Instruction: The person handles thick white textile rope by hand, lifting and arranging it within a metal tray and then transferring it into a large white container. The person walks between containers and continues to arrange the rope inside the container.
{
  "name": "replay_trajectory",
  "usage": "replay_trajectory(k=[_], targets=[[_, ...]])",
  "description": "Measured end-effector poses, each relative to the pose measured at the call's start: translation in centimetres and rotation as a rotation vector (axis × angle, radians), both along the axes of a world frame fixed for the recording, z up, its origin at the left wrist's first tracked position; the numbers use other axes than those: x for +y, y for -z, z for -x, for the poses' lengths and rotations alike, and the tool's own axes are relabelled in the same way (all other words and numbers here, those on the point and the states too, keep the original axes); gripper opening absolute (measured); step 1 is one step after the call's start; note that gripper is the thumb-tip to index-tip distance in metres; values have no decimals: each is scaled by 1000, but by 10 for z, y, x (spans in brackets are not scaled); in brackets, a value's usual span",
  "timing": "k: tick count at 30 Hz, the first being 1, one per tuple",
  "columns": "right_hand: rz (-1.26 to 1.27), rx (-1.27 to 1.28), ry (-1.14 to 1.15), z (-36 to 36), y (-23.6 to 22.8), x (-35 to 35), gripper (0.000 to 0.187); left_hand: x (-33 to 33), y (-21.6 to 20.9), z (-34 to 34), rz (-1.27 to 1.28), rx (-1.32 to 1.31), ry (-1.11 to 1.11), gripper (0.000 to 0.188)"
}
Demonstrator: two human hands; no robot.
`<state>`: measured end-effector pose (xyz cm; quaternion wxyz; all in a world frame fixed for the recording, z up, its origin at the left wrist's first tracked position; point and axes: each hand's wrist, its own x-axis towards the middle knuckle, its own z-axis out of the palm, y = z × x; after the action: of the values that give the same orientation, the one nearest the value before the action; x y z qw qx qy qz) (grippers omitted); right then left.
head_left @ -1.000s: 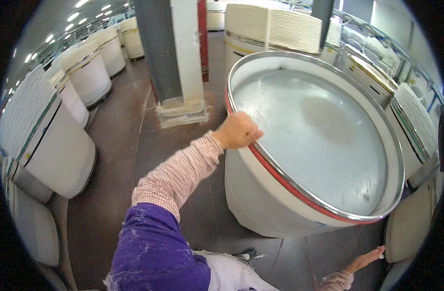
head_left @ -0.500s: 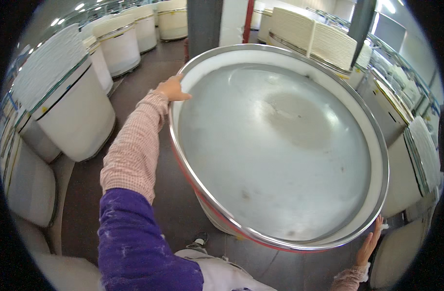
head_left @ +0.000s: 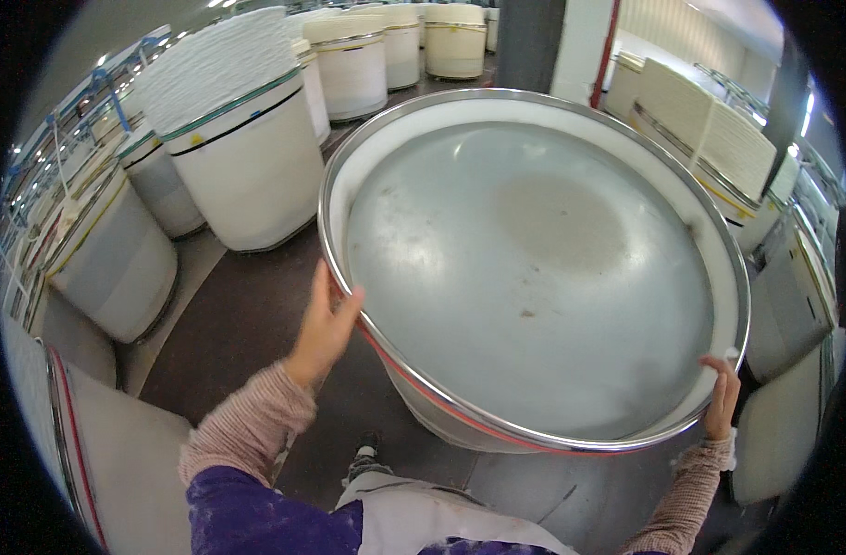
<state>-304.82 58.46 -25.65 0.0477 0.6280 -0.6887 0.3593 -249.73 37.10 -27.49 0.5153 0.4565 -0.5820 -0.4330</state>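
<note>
A large round can (head_left: 460, 427) with white walls stands right in front of me, fitted with a shiny metal rim and a red band under it. Its grey disc-shaped inner plate (head_left: 497, 324) lies bare, with a darker round patch and small brown specks. My left hand (head_left: 323, 331) is at the rim's near left side, fingers and thumb apart, against the outer edge. At the near right, the fingers of my right hand (head_left: 722, 398) bend over the rim, gripping it. White fluff clings near that hand and on its cuff.
To the left, a tall white can (head_left: 242, 166) is heaped with white fibre, with more cans (head_left: 349, 74) behind it. Fibre-filled cans (head_left: 691, 139) also line the right. A dark pillar (head_left: 531, 46) rises beyond the can, and dark floor (head_left: 228, 324) lies at left.
My left hand has slid from the rim's far left toward its near left and loosened. My right hand has come up and hooked over the rim. The view has swung left.
</note>
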Motion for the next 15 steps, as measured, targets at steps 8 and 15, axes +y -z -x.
replay_trajectory(k=[8,15], targets=[[-138,281,-339,-292,4,-96,57,-175,40,-131,61,378,-141,49],[-42,373,-623,-570,-11,-282,65,-379,25,-280,-87,-248,-582,77]])
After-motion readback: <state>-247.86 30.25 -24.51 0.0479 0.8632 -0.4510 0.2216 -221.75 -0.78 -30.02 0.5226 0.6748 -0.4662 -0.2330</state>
